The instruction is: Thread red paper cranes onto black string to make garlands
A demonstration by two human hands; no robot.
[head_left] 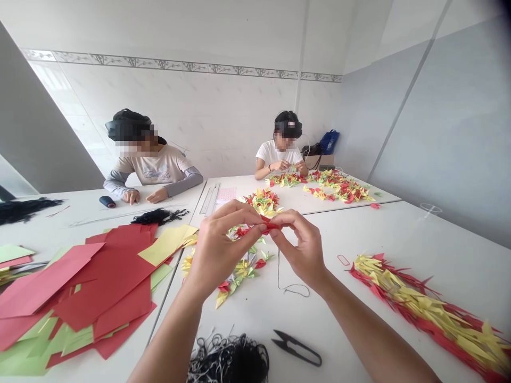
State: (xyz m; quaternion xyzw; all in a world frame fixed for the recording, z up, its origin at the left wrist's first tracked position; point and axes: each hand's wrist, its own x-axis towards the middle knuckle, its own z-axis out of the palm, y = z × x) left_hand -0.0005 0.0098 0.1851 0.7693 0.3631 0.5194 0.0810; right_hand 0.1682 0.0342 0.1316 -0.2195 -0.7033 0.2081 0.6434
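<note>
Above the table, my left hand [221,239] and my right hand [301,244] pinch a small piece of folded red paper [271,225] between thumbs and fingertips. Its exact shape is partly covered by my fingers. A dark thread [295,291] hangs below my right hand and curls on the table. Folded paper cranes [243,270] in yellow, green and red lie beneath and behind my hands. Black thread snips [297,348] rest nearer to me, beside a tangled bundle of black thread [249,359].
Loose red paper sheets [107,271] with yellow and green ones spread at left. A strand of red and yellow cranes [431,314] lies at right. Two people sit opposite, one handling paper among more cranes [339,185]. A ruler [211,199] and a thread spool [107,201] lie farther back.
</note>
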